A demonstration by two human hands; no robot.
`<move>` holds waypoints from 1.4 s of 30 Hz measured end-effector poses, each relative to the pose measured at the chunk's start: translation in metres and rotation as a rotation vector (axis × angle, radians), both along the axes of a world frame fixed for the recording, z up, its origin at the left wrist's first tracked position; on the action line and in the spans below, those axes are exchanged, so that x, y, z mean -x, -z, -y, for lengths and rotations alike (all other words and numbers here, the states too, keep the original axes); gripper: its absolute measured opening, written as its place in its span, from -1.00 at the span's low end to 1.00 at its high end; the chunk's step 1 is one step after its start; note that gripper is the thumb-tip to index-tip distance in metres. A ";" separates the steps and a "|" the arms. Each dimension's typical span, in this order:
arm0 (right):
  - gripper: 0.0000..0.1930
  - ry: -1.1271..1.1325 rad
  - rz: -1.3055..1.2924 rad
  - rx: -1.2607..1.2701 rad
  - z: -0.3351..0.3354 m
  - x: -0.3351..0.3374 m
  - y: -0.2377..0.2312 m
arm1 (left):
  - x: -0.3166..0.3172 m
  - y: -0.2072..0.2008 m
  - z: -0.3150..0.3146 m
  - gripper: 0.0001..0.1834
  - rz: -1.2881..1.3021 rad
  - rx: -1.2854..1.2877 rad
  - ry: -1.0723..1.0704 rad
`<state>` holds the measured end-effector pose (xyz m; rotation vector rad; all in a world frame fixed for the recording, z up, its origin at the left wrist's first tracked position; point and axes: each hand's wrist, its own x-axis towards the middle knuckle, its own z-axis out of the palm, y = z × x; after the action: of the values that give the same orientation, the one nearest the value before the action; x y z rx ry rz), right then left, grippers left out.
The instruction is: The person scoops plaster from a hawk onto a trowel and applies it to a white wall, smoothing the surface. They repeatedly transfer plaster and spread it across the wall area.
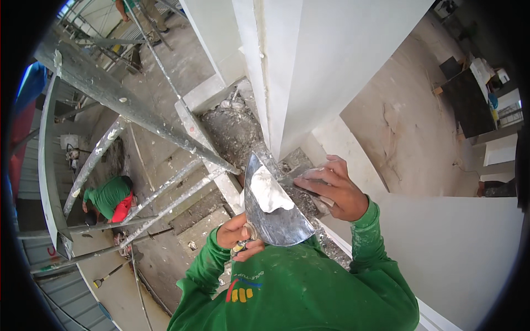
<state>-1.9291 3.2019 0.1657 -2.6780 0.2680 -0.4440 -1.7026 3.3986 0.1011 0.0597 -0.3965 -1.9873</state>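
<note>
My left hand [238, 237] is wrapped round the handle of a broad metal trowel [284, 226], held up in front of my chest. A lump of white plaster [269, 190] sits on its shiny curved blade. To the right, my right hand [337, 187] pinches a thin, flat grey scraper [316, 187] between thumb and fingers, close to the trowel's edge. The fingers hide part of the scraper. Just beyond both tools rises the corner of a white wall [276, 83].
Plaster-spattered scaffold tubes [149, 132] cross on the left. Rubble [237, 121] lies at the wall's foot. A bent-over co-worker in green [107, 198] is far left; another person [146, 14] stands at the top. A dark panel [469, 102] is at the right.
</note>
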 end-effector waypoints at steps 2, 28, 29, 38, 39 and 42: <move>-0.50 0.188 0.148 -0.242 0.004 0.014 0.028 | -0.008 -0.011 0.017 -0.51 0.350 0.049 -0.133; -0.84 0.350 0.553 -1.004 -0.066 0.166 0.065 | 0.237 -0.006 0.200 -0.48 0.746 0.835 0.021; -0.83 0.377 0.512 -1.011 -0.066 0.175 0.053 | 0.246 -0.009 0.201 -0.48 0.733 0.860 0.065; -0.85 0.689 0.695 -0.826 -0.049 0.213 0.027 | 0.289 -0.012 0.263 -0.40 0.800 0.926 0.153; -0.85 0.722 0.694 -0.799 -0.044 0.215 0.025 | 0.287 0.002 0.278 -0.37 0.880 0.936 0.052; -0.86 0.796 0.745 -0.817 -0.043 0.224 0.023 | 0.281 0.077 0.344 -0.26 1.519 1.020 -0.428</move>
<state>-2.1531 3.2454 0.1426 -1.4010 1.0113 -1.1964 -1.9833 3.0546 0.0242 0.9161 -2.0625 -0.7825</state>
